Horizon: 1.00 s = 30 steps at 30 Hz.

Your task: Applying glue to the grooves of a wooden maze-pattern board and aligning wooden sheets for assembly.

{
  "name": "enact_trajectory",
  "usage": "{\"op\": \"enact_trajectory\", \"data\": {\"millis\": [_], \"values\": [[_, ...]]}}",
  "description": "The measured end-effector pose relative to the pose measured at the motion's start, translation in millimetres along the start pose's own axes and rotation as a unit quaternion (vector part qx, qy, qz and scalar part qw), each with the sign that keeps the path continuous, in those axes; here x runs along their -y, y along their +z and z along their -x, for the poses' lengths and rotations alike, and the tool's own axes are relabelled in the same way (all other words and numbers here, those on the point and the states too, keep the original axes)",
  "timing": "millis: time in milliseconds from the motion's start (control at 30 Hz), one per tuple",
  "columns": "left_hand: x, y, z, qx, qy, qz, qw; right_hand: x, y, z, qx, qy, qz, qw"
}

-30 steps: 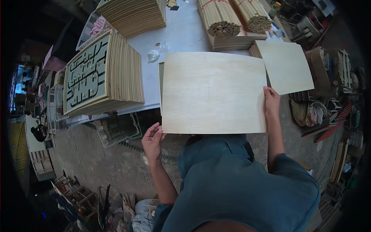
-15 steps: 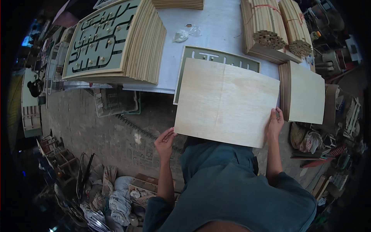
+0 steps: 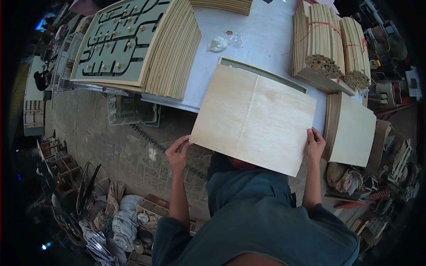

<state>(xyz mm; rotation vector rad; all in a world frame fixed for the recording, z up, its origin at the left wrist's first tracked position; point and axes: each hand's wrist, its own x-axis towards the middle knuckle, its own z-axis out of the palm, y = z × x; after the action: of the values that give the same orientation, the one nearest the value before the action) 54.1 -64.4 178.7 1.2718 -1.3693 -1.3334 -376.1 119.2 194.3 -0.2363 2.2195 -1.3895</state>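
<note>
A thin plywood sheet (image 3: 255, 117) is held in front of me, sloping down to the right. My left hand (image 3: 178, 154) pinches its near left corner. My right hand (image 3: 315, 144) grips the right edge, its fingers closed along the side. Behind the sheet, a green board with a wooden frame (image 3: 266, 73) lies on the table; only its far rim and a strip of surface show, the rest being covered. At the right, a stack of plywood sheets (image 3: 353, 133) stands at the table edge, close to my right hand.
A tall stack of framed green boards with black grooves (image 3: 120, 40) stands at the left of the white table (image 3: 266, 31). Bundles of wooden strips (image 3: 326, 40) tied with red string lie at the back right. A plastic bag (image 3: 218, 44) rests mid-table. Below are plastic crates (image 3: 133, 111).
The sheet has shifted left and tilted further, covering more of the framed board. Both hands have moved with it, the left one outward and slightly up. The whole view has turned a little.
</note>
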Motion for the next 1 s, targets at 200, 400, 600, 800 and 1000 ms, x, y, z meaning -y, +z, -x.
{"op": "enact_trajectory", "data": {"millis": [200, 400, 600, 800, 1000], "values": [[20, 24, -11, -0.038, -0.044, 0.052, 0.997, -19, 0, -33, 0.02, -0.088, -0.03, 0.996], [28, 35, -29, -0.078, 0.001, 0.034, 0.996, 1, 14, -47, 0.008, -0.05, -0.024, 0.998], [59, 23, -46, -0.039, 0.078, 0.076, 0.993, -22, 20, -64, 0.029, -0.089, -0.059, 0.994], [69, 26, -52, -0.01, 0.151, 0.079, 0.985, -40, 10, -78, 0.03, -0.124, -0.132, 0.983], [87, 31, -69, -0.005, 0.253, 0.021, 0.967, -46, -6, -95, 0.085, -0.173, -0.153, 0.969]]}}
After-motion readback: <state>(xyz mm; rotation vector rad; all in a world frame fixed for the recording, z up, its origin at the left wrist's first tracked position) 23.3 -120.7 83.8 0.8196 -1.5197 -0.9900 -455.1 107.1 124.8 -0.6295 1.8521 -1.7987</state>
